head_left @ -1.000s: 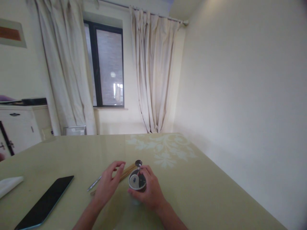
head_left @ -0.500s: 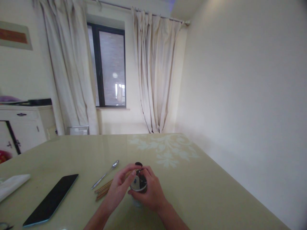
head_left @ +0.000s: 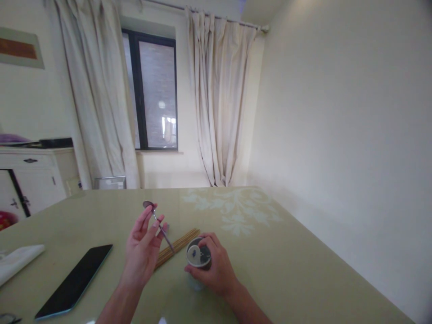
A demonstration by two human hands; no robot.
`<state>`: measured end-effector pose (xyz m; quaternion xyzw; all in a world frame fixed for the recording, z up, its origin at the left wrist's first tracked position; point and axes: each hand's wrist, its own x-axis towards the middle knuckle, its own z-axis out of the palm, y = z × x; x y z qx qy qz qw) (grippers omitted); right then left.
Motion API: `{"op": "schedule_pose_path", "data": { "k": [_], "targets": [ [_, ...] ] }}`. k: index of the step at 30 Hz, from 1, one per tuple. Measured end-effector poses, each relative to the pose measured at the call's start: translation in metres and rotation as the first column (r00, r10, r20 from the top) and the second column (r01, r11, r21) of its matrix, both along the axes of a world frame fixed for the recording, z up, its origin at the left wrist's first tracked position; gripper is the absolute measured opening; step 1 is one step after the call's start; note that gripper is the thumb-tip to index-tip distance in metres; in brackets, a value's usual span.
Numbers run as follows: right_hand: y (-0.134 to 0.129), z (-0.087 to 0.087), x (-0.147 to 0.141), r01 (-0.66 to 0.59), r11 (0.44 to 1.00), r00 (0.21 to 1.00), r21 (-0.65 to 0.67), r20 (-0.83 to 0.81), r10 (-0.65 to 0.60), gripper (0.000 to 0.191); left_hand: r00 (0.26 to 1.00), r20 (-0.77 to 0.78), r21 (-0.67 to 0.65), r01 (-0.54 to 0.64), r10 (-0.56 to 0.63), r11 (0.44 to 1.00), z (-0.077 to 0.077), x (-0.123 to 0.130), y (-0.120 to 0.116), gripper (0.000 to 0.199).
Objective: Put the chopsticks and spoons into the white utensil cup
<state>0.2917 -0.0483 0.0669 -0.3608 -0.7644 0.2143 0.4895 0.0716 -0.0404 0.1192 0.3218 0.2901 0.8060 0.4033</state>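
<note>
In my left hand [head_left: 145, 243] is a metal spoon [head_left: 163, 233], pinched at the handle with its bowl up and the handle slanting down to the right. My right hand [head_left: 216, 265] is wrapped round the right side of a small round container [head_left: 194, 254]. Its top is part pale grey, part dark with small light dots, and it stands upright on the table. Between the hands lies a bundle of thin wooden sticks, apparently chopsticks [head_left: 182, 242]. Behind my left fingers a small grey tip [head_left: 168, 226] shows, perhaps of the other spoon, otherwise hidden.
A dark tablet-like slab [head_left: 76, 281] lies on the glossy table [head_left: 303, 279] to the left. Beyond it is a white folded item [head_left: 20, 261], with a partly cut-off metal object [head_left: 8, 318] in the corner. A wall borders the table's right side.
My left hand has moved left and up from the container, carrying a spoon whose dark bowl showed above the container before. The right hand stays on the container, which has shifted slightly right.
</note>
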Motion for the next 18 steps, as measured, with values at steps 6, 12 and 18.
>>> {"op": "schedule_pose_path", "data": {
  "k": [6,12,18],
  "targets": [
    [0.001,0.0,0.002,-0.01,1.0,1.0,-0.026,-0.018,0.009,0.047,0.998,0.012,-0.102,-0.066,0.068,0.993,-0.027,-0.027,0.024,0.044],
    [0.0,0.001,0.003,-0.001,1.0,1.0,-0.013,-0.011,0.0,0.045,0.791,-0.611,-0.321,-0.262,0.013,0.91,-0.052,-0.038,0.036,0.035],
    [0.0,-0.001,0.002,0.006,1.0,1.0,-0.008,-0.001,-0.006,0.047,0.171,-0.985,-0.097,-0.426,-0.025,0.899,-0.072,-0.036,0.045,0.028]
  ]
}}
